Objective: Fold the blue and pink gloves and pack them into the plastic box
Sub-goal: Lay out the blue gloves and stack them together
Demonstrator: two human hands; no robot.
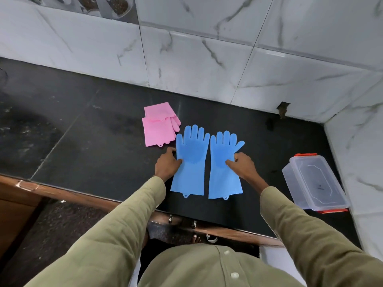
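Kitchen corner with white marble-look wall tiles [196,59] on two sides and a dark, glossy stone desk [93,131] with a wood edge. Two blue gloves [191,160] lie flat side by side near the front edge, fingers pointing at the wall. The left hand [166,162] grips the left glove's outer edge, and the right hand [243,164] pinches the right glove by its thumb side. Folded pink gloves [158,127] sit just behind-left. The plastic box [315,183], lid on with orange clips, stands off to the right by the side wall.
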